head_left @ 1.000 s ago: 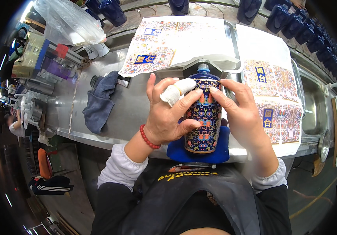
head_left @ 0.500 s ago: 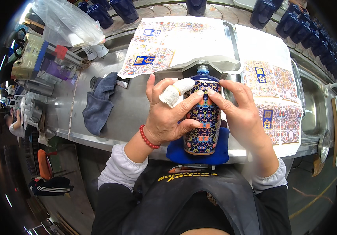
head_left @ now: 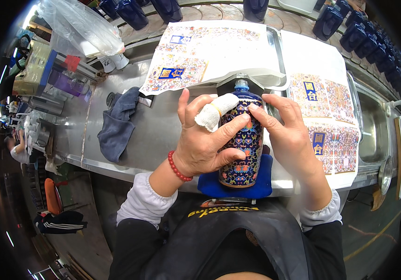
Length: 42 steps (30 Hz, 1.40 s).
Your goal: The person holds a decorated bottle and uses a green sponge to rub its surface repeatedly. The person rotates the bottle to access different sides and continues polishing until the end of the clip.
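A dark blue bottle [head_left: 241, 156] with a colourful floral pattern and a clear-looking neck leans toward me on a blue cloth-covered pad [head_left: 258, 179]. My left hand [head_left: 205, 142] is at its left side, index fingertip and thumb pressed on the patterned front. A white wrapping [head_left: 216, 112] covers its middle finger, which lies against the shoulder. From the right, my right hand [head_left: 289, 133] has its thumb on the upper front and its index finger at the shoulder. The bottle's back is hidden.
Patterned decal sheets [head_left: 177, 70] lie beyond the bottle, and further decal sheets [head_left: 324, 116] at right. A grey-blue cloth [head_left: 118, 126] rests on the metal counter [head_left: 81, 135] at left. Several blue bottles [head_left: 326, 25] stand on a curved slatted belt [head_left: 205, 14]. A sink [head_left: 373, 126] is at far right.
The patterned bottle has turned slightly and its base has shifted a little toward me. My left fingers have moved right with it. Behind, the blue bottles on the belt have travelled right.
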### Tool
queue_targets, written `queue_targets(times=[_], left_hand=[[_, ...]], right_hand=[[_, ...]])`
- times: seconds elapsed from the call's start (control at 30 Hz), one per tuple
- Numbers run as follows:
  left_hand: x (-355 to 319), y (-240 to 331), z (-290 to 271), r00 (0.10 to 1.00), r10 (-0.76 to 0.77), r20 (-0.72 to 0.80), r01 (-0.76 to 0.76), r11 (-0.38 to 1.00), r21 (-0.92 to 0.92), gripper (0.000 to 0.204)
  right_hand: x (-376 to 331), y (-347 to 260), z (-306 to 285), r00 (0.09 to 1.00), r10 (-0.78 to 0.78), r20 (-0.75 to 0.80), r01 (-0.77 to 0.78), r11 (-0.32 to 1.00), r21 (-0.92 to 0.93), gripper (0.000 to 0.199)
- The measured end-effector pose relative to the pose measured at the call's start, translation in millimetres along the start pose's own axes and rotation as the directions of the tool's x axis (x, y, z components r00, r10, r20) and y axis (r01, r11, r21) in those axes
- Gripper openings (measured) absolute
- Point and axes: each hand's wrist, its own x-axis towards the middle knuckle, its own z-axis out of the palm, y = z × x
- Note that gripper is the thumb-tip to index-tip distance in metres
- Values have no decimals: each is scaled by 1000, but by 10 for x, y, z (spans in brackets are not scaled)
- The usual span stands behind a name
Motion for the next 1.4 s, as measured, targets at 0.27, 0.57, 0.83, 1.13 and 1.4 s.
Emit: queue_targets(times=[0.27,0.57,0.83,1.13,1.4], left_hand=[[-2,8,-18,1000,15,4,-16,999,34,67],[-2,7,-22,1000,27,8,-27,999,39,67],[25,-24,3,998,-59,-10,58,997,-45,70],[44,-13,11,999,-46,-10,45,998,-46,71],[26,-25,-8,997,-76,-32,73,994,-87,76]], right_hand=[[18,-3,-1,1000,5,-7,-5,1000,9,66],[35,-20,-5,1000,-12,0,12,999,-34,58],[-11,-33,-26,1000,15,5,-15,1000,7,68],[-39,3,13,1000,10,-6,-10,1000,7,67],[-52,2,-1,1000,18,-5,-18,1000,2,66]])
